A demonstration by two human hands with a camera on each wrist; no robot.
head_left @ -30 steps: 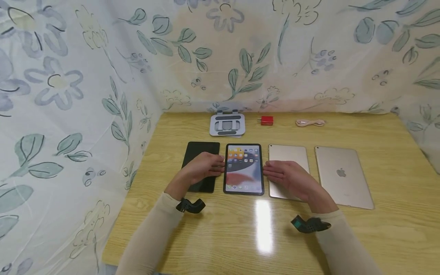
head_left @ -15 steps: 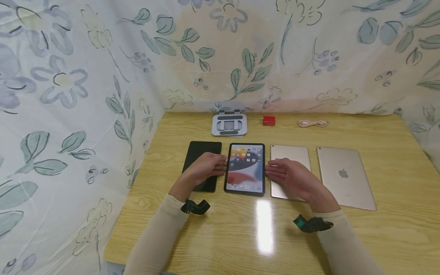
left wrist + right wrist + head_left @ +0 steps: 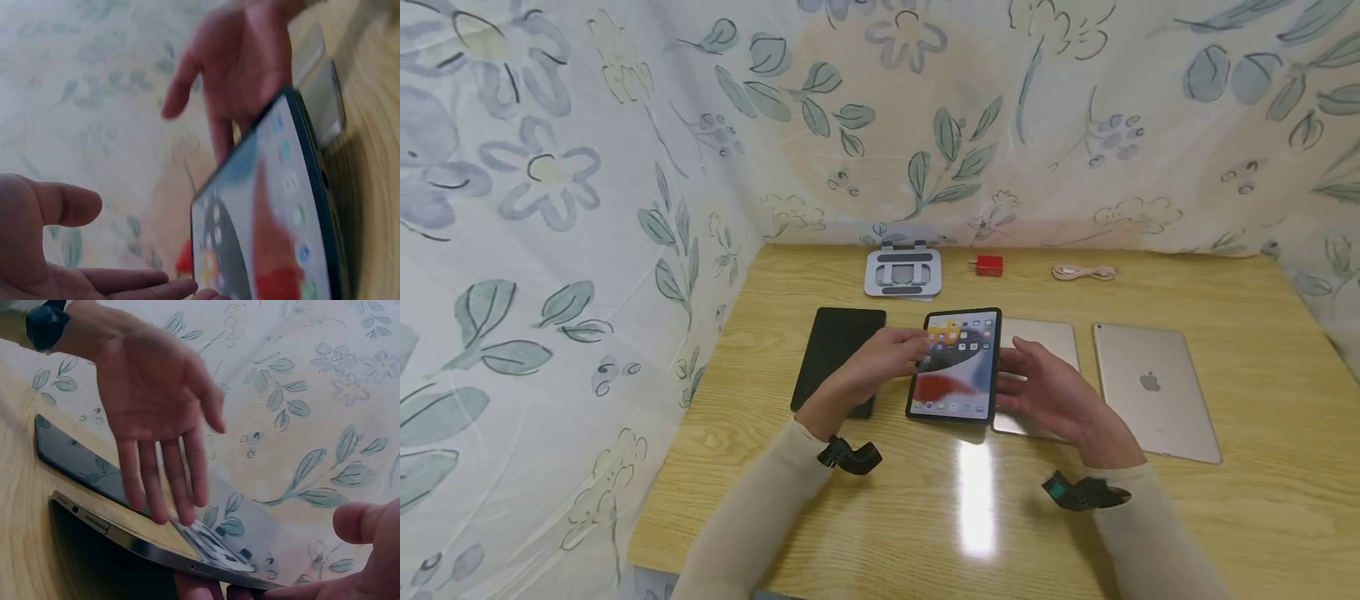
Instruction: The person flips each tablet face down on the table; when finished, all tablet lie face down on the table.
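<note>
A lit tablet (image 3: 953, 385) with app icons and a dark rim is tilted, its right edge raised off the wooden table. My right hand (image 3: 1051, 396) supports that raised side: its fingers reach beneath the edge, while the thumb sticks up away from the screen, as the right wrist view shows. At the tablet's left edge, my left hand (image 3: 880, 360) has its fingers nearly straight, fingertips overlapping the screen's border in the head view. Its palm (image 3: 153, 394) faces the tablet, thumb spread. Under the right hand lies a gold tablet (image 3: 1037, 333), partly covered.
A black tablet (image 3: 838, 354) lies left and a gold tablet with an apple logo (image 3: 1157, 392) lies right. Along the back are a folded grey stand (image 3: 902, 272), a red charger plug (image 3: 988, 266) and a bundled pink cable (image 3: 1084, 272). Floral cloth (image 3: 820, 150) hangs behind the table.
The lit tablet, flat between both hands before, has shifted right and its right side has risen. My left hand has moved right with it; the right hand's fingers have slipped underneath.
</note>
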